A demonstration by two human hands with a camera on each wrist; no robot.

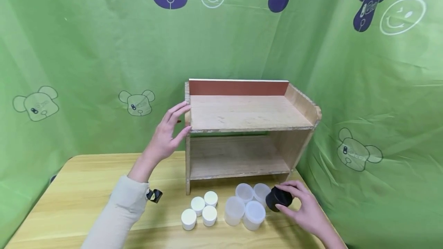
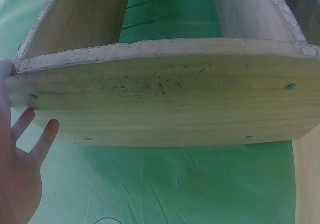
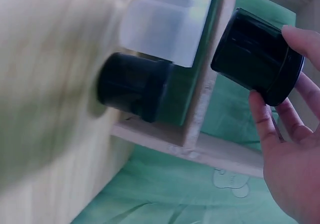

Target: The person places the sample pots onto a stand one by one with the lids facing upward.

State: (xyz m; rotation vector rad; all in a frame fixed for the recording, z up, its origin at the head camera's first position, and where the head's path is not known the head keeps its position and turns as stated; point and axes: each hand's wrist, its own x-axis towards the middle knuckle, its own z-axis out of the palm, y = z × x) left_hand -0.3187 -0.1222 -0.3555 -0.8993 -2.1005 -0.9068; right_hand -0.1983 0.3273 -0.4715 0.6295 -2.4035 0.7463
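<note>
My right hand (image 1: 304,206) grips a black jar (image 3: 255,53) around its lidded end, with thumb and fingers on opposite sides. In the right wrist view this jar is off the table, and a second black jar (image 3: 132,83) stands on the tabletop below it. From the head view the two dark shapes overlap, so they are hard to separate. My left hand (image 1: 166,133) touches the upper left side of a small wooden shelf (image 1: 235,126), fingers spread. The left wrist view shows the shelf's outer side panel (image 2: 165,98) beside that hand.
Several translucent cups (image 1: 234,210) stand in a cluster left of the black jars. Further left are several small white-lidded jars (image 1: 188,218). Everything sits on a light wooden table (image 1: 93,187), with a green printed curtain (image 1: 86,49) behind and to the right.
</note>
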